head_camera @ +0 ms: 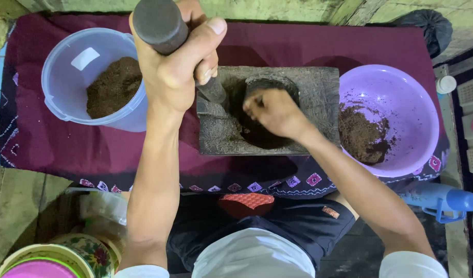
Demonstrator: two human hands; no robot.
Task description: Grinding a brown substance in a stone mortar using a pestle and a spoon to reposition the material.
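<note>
My left hand (177,62) grips a dark pestle (161,23) held upright, its lower end near the left rim of the stone mortar (319,90). My right hand (272,110) reaches into the mortar's round hollow, fingers curled over the dark brown powder inside; whether it holds any powder is hidden. The mortar is a grey rectangular block standing on a maroon patterned cloth (51,144).
A clear plastic tub (66,87) at the left holds brown powder. A purple bowl (401,92) at the right holds more. A blue-capped bottle (442,201) lies at the lower right, a floral tin (77,252) at the lower left, a black bag (427,25) at the top right.
</note>
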